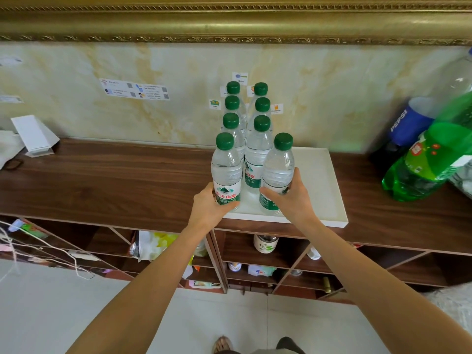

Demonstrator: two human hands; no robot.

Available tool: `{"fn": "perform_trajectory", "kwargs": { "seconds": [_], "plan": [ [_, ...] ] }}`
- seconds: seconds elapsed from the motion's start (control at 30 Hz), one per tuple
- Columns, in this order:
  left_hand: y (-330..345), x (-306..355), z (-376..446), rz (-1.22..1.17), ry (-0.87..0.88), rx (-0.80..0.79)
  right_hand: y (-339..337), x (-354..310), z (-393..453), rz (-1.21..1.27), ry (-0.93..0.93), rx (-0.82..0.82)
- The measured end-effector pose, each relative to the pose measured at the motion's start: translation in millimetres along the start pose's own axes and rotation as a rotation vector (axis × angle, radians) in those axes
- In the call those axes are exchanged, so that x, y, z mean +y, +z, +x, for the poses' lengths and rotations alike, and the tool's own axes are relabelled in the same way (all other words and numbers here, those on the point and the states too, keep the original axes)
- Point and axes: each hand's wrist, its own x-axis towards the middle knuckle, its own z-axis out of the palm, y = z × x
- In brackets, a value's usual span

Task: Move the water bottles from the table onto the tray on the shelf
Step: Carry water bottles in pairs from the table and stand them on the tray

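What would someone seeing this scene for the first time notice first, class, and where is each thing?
First, the two rows of green-capped water bottles standing upright on the white tray on the dark wooden shelf. At the tray's near edge, the left hand grips one front bottle and the right hand another. At far right stand a big green soda bottle and a Pepsi bottle.

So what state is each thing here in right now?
Left hand: grips the front left bottle, upright at the tray's near edge.
Right hand: grips the front right bottle, upright on the tray.
Six rear bottles: capped, upright, two rows.
Tray: flat on the shelf.
Green soda bottle: leaning.
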Motion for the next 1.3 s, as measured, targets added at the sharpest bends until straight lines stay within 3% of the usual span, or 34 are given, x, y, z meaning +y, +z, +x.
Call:
{"fn": "perform_trajectory", "kwargs": {
  "seconds": [0.33,0.53,1.3],
  "plan": [
    [-3,8,-2,-0.011,-0.047,-0.048,-1,0,0,-0.021,0.009,-0.021],
    [-12,31,-1,-0.048,0.039,0.068,-4,10,1,-0.116,0.037,-0.046],
    [-17,3,4,-0.015,0.058,-0.116,26,9,-8,-0.189,0.02,-0.041]
  ]
}}
